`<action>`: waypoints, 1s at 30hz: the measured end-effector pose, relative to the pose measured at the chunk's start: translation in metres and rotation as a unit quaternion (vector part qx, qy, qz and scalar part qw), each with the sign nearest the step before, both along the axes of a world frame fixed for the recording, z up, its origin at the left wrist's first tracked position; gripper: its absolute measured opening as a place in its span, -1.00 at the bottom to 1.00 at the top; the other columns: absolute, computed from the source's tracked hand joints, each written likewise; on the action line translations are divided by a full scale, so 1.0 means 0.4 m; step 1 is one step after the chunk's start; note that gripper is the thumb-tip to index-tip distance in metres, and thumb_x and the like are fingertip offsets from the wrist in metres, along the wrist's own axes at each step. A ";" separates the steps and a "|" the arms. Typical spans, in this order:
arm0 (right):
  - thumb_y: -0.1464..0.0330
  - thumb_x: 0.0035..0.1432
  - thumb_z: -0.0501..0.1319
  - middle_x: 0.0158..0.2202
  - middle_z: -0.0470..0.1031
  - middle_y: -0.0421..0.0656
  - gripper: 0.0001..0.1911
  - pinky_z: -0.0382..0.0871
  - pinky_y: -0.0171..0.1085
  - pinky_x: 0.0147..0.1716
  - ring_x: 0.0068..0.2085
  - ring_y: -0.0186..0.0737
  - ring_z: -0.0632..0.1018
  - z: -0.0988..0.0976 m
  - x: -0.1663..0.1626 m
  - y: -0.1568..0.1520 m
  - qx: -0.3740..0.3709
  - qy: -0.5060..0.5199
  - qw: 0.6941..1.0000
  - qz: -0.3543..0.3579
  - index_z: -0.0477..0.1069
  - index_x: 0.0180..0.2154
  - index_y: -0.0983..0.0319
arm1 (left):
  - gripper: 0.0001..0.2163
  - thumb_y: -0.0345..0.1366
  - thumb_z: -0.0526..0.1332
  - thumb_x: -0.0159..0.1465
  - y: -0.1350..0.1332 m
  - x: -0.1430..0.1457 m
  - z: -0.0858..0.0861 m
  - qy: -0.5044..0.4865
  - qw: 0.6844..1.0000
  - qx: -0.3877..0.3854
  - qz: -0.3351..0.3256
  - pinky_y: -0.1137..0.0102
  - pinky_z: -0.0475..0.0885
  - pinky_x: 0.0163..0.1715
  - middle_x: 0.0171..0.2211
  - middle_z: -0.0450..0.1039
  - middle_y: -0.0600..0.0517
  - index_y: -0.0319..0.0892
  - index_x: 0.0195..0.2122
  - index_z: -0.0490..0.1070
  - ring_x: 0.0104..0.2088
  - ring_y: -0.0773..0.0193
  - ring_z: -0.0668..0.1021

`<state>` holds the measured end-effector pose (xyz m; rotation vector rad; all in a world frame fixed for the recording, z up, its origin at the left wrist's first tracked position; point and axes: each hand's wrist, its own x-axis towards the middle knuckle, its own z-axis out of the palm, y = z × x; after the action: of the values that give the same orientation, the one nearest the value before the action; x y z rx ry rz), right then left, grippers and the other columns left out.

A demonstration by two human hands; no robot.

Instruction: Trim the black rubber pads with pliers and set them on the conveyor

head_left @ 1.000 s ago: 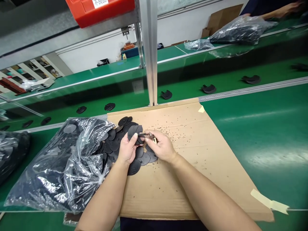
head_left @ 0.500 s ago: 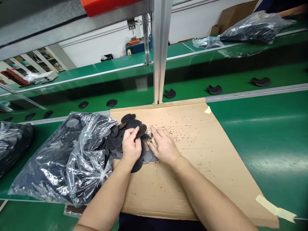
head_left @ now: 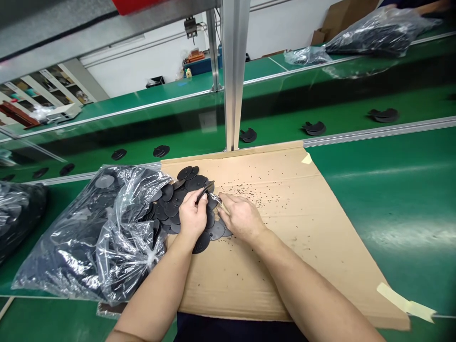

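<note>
Between thumb and fingers, my left hand point(head_left: 193, 214) grips a black plastic disc point(head_left: 205, 189), tilted nearly edge-on. My right hand point(head_left: 244, 216) is closed round small cutting pliers point(head_left: 218, 200) with pale handles. Their metal jaws are at the disc's right side; whether they touch it I cannot tell. Beneath and left of my hands lies a pile of black discs point(head_left: 172, 209) on the cardboard sheet point(head_left: 285, 266). Tiny dark scraps point(head_left: 261, 194) are scattered over the cardboard, mostly beyond and right of my right hand.
A clear plastic bag point(head_left: 89, 237) of black discs bulges at the left, another bag point(head_left: 21, 213) beyond it. A metal post point(head_left: 234, 76) rises behind the cardboard. Black parts point(head_left: 313, 128) lie spaced along the green belt point(head_left: 278, 126). A person's arm point(head_left: 432, 6) shows at the far right.
My left hand has turned the disc from lying fairly flat to nearly on edge. The pliers in my right hand have come left, up to the disc. The view has shifted slightly.
</note>
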<state>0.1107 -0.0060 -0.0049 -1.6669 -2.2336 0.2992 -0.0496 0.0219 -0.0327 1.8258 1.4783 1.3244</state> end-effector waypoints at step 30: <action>0.35 0.26 0.08 0.02 0.44 -0.02 -0.59 0.28 -0.19 0.02 -0.06 -0.07 0.46 -0.003 -0.004 -0.006 0.010 -0.011 1.000 -0.008 0.30 0.12 0.31 | -0.77 -0.38 0.10 0.33 -0.010 0.008 0.018 0.092 0.986 0.135 -0.017 0.34 0.44 -0.10 -0.20 0.46 -0.07 -0.20 -0.06 0.48 -0.17 0.26 0.51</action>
<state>0.1091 -0.0084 -0.0059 -1.6840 -2.2303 0.2542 -0.0464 0.0179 -0.0255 2.1863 1.4056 1.4300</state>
